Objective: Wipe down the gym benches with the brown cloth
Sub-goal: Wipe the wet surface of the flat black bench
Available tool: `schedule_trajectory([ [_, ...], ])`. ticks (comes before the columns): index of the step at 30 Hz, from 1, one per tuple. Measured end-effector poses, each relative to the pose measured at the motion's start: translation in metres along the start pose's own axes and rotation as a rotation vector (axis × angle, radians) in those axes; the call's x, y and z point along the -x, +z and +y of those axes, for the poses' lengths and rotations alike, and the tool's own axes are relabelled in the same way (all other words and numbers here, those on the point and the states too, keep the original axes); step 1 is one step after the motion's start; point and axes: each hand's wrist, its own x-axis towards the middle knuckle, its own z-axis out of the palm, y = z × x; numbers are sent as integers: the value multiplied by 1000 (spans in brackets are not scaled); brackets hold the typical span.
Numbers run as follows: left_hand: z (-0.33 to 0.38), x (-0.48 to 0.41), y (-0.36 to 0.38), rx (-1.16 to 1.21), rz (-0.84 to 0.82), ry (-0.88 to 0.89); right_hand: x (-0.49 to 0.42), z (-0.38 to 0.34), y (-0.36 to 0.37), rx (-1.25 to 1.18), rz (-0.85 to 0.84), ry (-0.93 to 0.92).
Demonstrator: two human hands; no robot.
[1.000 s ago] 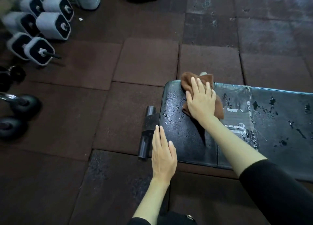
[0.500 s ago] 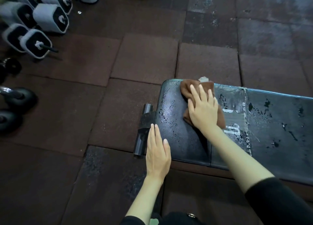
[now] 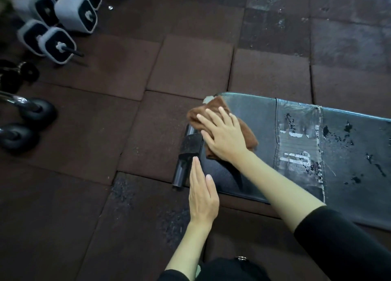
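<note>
Mid-wipe. Your right hand (image 3: 224, 139) presses flat, fingers spread, on the brown cloth (image 3: 215, 106) at the bench (image 3: 254, 111) pad's left end, near the far corner. Your left hand (image 3: 202, 198) lies flat, fingers together, at the near corner and holds nothing. Cloth: bunched, soft pile. Pad: glossy black vinyl, cracked and flaking further right. Next, probably: sweep right along the pad, going light over the flaking patch.

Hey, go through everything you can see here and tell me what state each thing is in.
brown cloth: crumpled, pressed onto the bench's end.
bench: cover cracked and peeling mid-pad.
right hand: fingers spread, pressing the cloth.
left hand: flat, fingers straight, at the bench's near corner, holding nothing.
grey dumbbells: lying idle, apart from the bench.
black dumbbells: lying idle.
</note>
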Motion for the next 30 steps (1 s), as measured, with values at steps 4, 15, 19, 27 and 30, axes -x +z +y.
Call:
schedule_trajectory([
  [4, 2, 12, -2, 56, 0, -52, 41, -9, 1, -1, -2, -69],
  [15, 1, 23, -8, 130, -10, -62, 82, 46, -11, 39, 52, 107],
  [19, -1, 23, -9, 198, 3, -78, 62, 16, -7, -10, 92, 351],
  [27, 1, 24, -15, 402, 5, -222, 105, -12, 2, 74, -23, -253],
  [30, -1, 24, -13, 333, -41, -235, 88, 9, -1, 95, -62, -372],
])
